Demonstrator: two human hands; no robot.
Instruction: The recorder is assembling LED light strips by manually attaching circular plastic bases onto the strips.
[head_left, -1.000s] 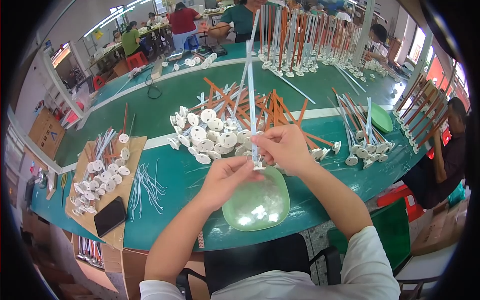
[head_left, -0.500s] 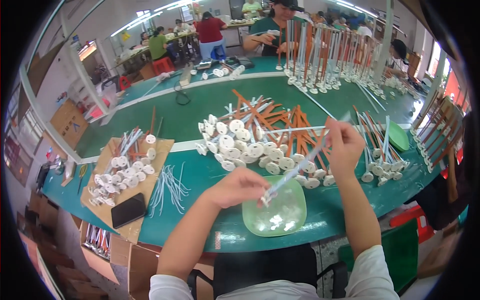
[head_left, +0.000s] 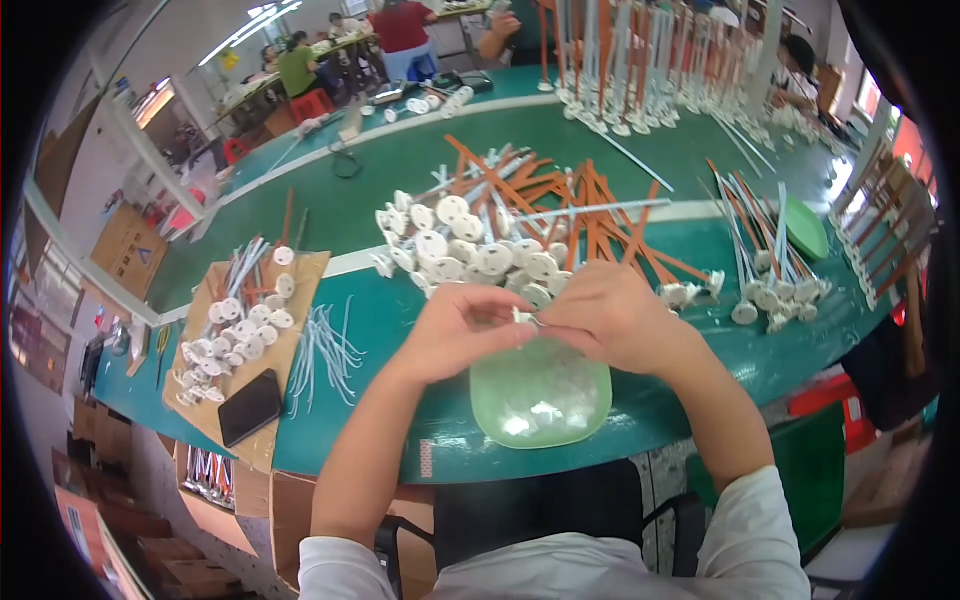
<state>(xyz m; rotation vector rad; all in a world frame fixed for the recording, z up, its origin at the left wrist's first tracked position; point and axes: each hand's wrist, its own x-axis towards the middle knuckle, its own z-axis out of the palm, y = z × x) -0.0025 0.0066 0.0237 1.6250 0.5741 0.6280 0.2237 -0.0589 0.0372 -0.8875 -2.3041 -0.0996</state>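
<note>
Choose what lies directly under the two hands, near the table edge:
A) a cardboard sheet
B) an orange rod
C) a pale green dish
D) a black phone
C: the left hand and right hand meet just above the pale green dish; the black phone lies far to the left on cardboard.

So it's a long green table (head_left: pixel 400 190) with a pale stripe running along it. Right under the hands sits a translucent green dish (head_left: pixel 541 398). Just past the hands, a big pile of white disc parts (head_left: pixel 470 245) mixed with orange sticks (head_left: pixel 590 205). Left of the hands: loose white strips (head_left: pixel 325 345), then a cardboard sheet (head_left: pixel 300 275) carrying more discs and a black phone (head_left: pixel 249 407). Right of the hands there's another small bunch of disc-ended rods (head_left: pixel 765 290), and what's probably a second green dish (head_left: pixel 806 228).
</note>
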